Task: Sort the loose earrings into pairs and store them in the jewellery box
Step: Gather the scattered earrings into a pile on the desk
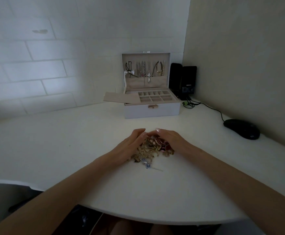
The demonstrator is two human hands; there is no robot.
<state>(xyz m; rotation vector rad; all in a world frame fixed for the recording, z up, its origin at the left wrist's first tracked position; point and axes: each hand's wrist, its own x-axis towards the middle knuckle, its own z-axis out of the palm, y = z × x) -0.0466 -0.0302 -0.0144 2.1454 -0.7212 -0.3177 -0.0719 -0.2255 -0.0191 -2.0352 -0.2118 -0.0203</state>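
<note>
A heap of loose earrings (152, 150), gold, pink and red with a few blue beads, lies on the white desk (70, 141) in front of me. My left hand (130, 145) cups the heap's left side and my right hand (170, 139) cups its right side, fingers straight and meeting at the far end. The white jewellery box (152, 111) stands open behind the heap. Its tray of small compartments (155, 96) looks bare, and necklaces hang inside the raised lid (146, 70).
A beige flat insert (118, 97) lies across the box's left edge. Two black speakers (183, 80) stand to the right of the box, with cables trailing to a black mouse (241, 128). White brick wall behind, beige wall at right.
</note>
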